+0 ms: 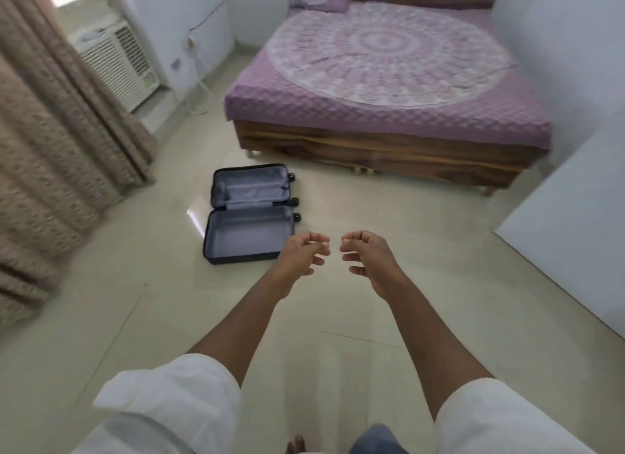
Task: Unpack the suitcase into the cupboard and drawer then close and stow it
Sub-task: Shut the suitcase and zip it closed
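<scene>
A dark suitcase lies open flat on the tiled floor, both halves showing grey lining and nothing inside. Its wheels point right. My left hand hangs in the air just right of the suitcase's near half, fingers loosely curled, holding nothing. My right hand floats beside it, a small gap between them, fingers also loosely curled and holding nothing. Both arms reach forward in white rolled sleeves.
A wooden bed with a purple patterned cover stands beyond the suitcase. Beige curtains hang at the left, with an air conditioner unit behind them. A white panel leans at the right.
</scene>
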